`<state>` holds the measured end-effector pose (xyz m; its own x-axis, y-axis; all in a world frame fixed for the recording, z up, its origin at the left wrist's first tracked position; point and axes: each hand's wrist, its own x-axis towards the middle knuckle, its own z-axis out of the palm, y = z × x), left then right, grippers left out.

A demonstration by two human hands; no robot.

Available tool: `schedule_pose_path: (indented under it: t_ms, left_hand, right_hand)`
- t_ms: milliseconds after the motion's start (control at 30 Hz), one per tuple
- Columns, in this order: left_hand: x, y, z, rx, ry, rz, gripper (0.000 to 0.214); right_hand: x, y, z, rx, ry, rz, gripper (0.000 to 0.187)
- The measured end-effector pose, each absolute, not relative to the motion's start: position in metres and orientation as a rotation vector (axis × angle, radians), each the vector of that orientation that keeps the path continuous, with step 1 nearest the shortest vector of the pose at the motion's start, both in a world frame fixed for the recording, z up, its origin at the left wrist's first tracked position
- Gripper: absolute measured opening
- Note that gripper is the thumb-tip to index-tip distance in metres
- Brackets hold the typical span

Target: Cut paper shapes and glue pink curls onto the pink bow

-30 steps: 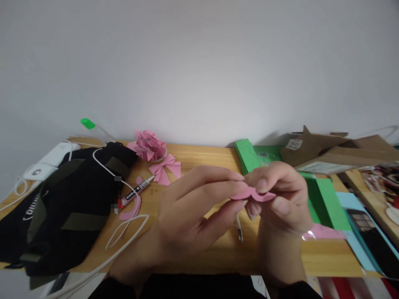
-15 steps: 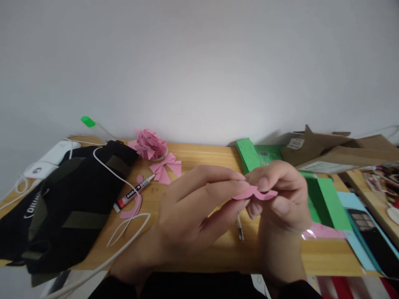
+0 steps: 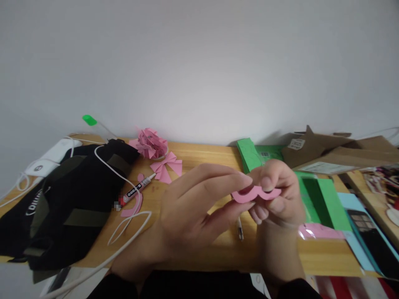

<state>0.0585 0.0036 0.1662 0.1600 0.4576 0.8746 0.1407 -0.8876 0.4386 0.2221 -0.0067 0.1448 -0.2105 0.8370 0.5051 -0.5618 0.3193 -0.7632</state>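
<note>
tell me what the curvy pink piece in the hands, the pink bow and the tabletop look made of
Pink piece: matte paper or thin card, judging by its thin, crisp edge. Bow: probably similar matte paper, given its sharp creases. Tabletop: smooth-looking wood or wood-look laminate, showing streaky grain.

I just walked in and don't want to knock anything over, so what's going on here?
A person holds a small, wavy piece of pink paper up above the wooden desk, the left hand at one end, the right hand at the other. Off to the left, a pink bow and a tube lie on the desk.
</note>
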Motion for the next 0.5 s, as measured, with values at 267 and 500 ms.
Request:
schedule_pose_path:
  t_ms: [267, 500]
  left_hand:
    - [0.05, 0.002, 0.166, 1.726, 0.507, 1.435, 0.027]
    - [0.05, -0.002, 0.177, 1.414, 0.548, 1.056, 0.022]
  right_hand:
    - [0.221, -0.006, 0.149, -0.285, -1.204, 1.321, 0.009]
    - [0.221, -0.004, 0.146, -0.311, -1.234, 1.284, 0.008]
